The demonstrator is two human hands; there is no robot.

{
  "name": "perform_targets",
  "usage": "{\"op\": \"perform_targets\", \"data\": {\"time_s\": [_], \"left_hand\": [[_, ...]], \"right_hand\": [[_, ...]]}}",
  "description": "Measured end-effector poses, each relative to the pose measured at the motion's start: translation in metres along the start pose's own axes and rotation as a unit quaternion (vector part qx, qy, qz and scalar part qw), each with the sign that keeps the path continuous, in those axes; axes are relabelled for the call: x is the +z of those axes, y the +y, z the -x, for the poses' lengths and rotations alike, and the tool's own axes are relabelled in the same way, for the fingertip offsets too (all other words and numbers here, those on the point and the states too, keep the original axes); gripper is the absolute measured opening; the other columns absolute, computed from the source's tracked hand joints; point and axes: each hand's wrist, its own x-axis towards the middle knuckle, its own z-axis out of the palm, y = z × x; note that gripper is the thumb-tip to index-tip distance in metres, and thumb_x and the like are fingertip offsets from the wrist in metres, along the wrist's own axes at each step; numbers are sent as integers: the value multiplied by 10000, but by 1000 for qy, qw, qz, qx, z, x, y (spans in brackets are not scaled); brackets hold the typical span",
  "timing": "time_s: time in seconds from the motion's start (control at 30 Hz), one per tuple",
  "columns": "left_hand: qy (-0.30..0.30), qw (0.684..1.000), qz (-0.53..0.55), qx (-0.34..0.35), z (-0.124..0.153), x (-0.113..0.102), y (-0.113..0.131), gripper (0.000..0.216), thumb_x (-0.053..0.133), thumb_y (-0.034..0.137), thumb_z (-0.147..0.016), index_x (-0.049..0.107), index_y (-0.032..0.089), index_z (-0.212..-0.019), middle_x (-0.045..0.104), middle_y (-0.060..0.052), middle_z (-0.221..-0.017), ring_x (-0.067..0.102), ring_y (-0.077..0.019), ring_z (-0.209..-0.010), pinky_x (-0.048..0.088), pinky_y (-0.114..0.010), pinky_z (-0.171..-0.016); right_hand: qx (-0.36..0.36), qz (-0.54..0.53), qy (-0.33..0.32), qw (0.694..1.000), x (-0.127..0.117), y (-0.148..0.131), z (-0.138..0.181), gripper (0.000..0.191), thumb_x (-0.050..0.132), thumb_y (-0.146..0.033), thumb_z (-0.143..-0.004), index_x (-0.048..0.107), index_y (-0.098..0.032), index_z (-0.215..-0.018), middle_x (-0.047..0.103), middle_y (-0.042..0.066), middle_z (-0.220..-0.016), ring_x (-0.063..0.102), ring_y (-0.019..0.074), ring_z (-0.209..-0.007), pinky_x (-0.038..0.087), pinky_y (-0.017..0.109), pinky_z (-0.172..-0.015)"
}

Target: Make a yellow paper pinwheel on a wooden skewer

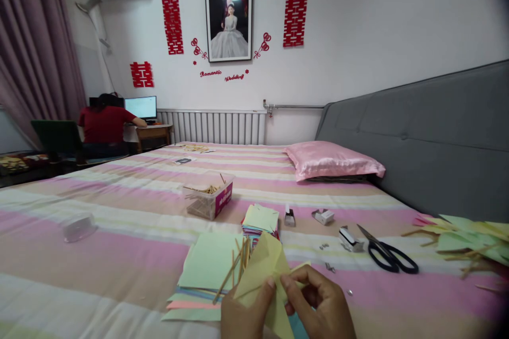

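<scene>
Yellow paper (260, 262), folded and creased, is held up between the person's two bare hands, just above the near part of a striped bedspread (131, 254). The left hand (244, 312) grips it from the left, thumb pressed flat on its face; the other fingers are hidden behind the sheet, so how they stand cannot be told. The right hand (320, 302) has thumb and forefinger brought together at the paper's right edge, the remaining fingers curled in toward the palm. Just beyond the left hand lie a stack of pale green sheets (214, 257) and, across its right side, several thin wooden sticks (233, 267). Behind the yellow paper sits a pile of smaller paper squares (260, 218), and farther off stands a clear plastic box (201, 206) with more sticks inside. To the right, scissors with black handles (392, 259) lie beside a small white box (350, 239). Near the right edge, coloured paper pieces (469, 235) rest in a heap with sticks poking out. Across the bed, a person in a red top (102, 126) sits at a computer screen (141, 107), back turned.
</scene>
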Motion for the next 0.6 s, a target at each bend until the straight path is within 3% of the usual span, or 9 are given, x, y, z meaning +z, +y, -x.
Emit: {"op": "perform_targets", "data": {"time_s": [0.27,0.47,0.6], "left_hand": [[-11,999,-25,17,-3,0,-8,416,732,438,-478,713,84,-695,714,-98,-620,610,-231,-591,477,-278,-522],[-19,999,23,14,-4,2,-12,375,754,409,-471,716,98,-677,711,-93,-605,616,-228,-571,476,-267,-499],[-18,998,52,20,-2,3,-10,403,760,380,-480,722,96,-763,725,-103,-686,628,-231,-589,479,-270,-503]], "right_hand": [[16,15,36,999,3,2,1,339,577,-488,-679,493,-177,-573,499,-31,-380,497,112,-350,361,178,-385],[18,9,63,998,5,0,2,344,604,-480,-648,459,-188,-538,460,-48,-359,439,94,-327,319,171,-362],[20,12,73,997,6,0,2,347,613,-476,-636,448,-192,-524,442,-54,-353,412,87,-322,307,169,-355]]}}
